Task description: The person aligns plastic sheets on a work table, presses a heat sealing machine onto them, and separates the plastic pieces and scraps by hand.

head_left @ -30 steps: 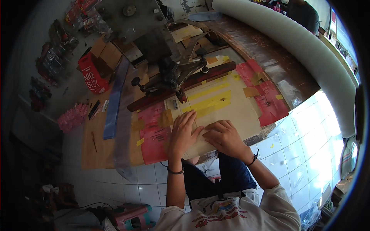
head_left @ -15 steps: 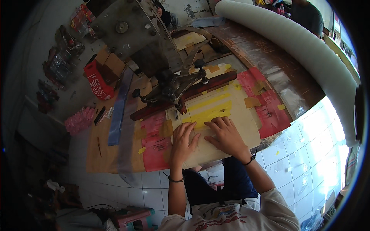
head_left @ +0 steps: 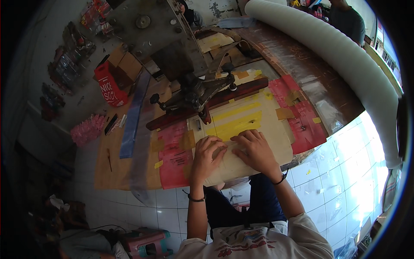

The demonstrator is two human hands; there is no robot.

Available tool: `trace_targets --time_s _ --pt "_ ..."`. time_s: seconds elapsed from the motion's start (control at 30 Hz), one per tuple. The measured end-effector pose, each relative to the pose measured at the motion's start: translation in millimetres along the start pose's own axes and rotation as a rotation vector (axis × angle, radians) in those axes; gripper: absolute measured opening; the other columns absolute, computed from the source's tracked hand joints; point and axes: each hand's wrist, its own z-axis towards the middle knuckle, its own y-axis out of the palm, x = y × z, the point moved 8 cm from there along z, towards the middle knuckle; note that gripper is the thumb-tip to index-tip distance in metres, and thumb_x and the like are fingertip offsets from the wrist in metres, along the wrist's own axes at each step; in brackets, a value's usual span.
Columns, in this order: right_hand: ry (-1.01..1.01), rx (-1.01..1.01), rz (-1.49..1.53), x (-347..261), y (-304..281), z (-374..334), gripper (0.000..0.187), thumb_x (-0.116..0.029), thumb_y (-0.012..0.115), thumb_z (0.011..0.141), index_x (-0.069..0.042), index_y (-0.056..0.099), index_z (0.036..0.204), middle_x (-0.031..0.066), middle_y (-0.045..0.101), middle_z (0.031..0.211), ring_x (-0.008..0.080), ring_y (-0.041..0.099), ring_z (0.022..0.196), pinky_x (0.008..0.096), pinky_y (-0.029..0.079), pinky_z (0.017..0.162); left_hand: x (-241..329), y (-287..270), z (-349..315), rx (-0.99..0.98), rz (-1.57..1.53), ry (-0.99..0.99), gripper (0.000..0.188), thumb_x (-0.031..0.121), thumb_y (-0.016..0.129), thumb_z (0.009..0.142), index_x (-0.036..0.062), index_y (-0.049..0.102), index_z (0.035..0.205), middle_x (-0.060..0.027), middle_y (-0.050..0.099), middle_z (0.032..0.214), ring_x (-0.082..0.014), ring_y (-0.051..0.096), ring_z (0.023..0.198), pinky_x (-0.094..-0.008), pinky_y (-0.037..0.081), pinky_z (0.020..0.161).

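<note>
Both my hands rest on a cream board [head_left: 276,149] marked with yellow bands [head_left: 239,125]. The fingertips of my left hand [head_left: 207,157] touch down near the bands' near left corner, its thumb bent inward and apart from the fingers. Opposite it, my right hand [head_left: 255,150] lies with curved fingers along the near edge of the yellow, thumb apart. I see nothing clearly held in either hand; the palms are hidden. Just beyond the fingers, a dark red bar [head_left: 166,119] crosses above the board, under a black metal bracket [head_left: 192,93].
Red sheets [head_left: 174,157] with brown tape flank the board. A grey machine housing [head_left: 142,36] rises behind. To the left lie a blue plastic strip [head_left: 130,134], a red bag [head_left: 111,88] and a pink bundle [head_left: 87,130]. A large white foam roll [head_left: 327,52] stretches along the right.
My left thumb has moved up closer to its fingers, and that hand has curled more. The right hand keeps nearly the same place on the board. The view has shifted slightly.
</note>
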Motion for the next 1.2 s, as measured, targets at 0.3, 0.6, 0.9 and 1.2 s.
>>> trace_targets --time_s 0.3,0.6,0.9,1.2 --pt "-0.069 0.083 0.092 -2 -8 1 0.011 -0.017 0.074 0.085 -0.015 0.077 0.096 0.0080 0.068 0.105 0.0283 0.063 0.101 0.0408 0.050 0.090 3 -9 2 0.081 -0.117 0.012 0.029 0.013 0.076 0.085 0.0068 0.068 0.112 -0.0073 0.069 0.110 -0.0284 0.062 0.110 -0.0398 0.045 0.098" --pt "-0.094 0.272 0.526 -22 -31 -18 0.030 -0.002 0.078 0.084 -0.008 0.074 0.113 0.0119 0.069 0.125 0.0238 0.071 0.106 0.0336 0.058 0.085 47 -16 4 0.167 -0.797 -0.160 0.042 0.018 0.071 0.097 0.0022 0.056 0.133 -0.0138 0.075 0.098 -0.0164 0.069 0.081 -0.0303 0.053 0.082" --pt "0.164 -0.326 1.091 -64 58 -77 0.031 -0.014 0.077 0.091 -0.006 0.070 0.120 0.0074 0.077 0.105 0.0180 0.073 0.100 0.0308 0.058 0.084 106 -179 -27 0.926 -0.630 0.279 0.040 0.012 0.061 0.103 0.0014 0.045 0.137 -0.0128 0.067 0.087 -0.0088 0.050 0.042 -0.0220 0.045 0.047" --pt "0.145 -0.589 0.690 -30 213 -197 0.019 -0.020 0.075 0.091 -0.012 0.079 0.108 0.0092 0.078 0.097 0.0222 0.076 0.086 0.0327 0.058 0.082 141 -426 -119 1.190 -0.474 0.793 0.016 0.016 0.050 0.105 -0.0007 0.050 0.107 -0.0034 0.049 0.087 -0.0070 0.035 0.052 -0.0192 0.034 0.046"
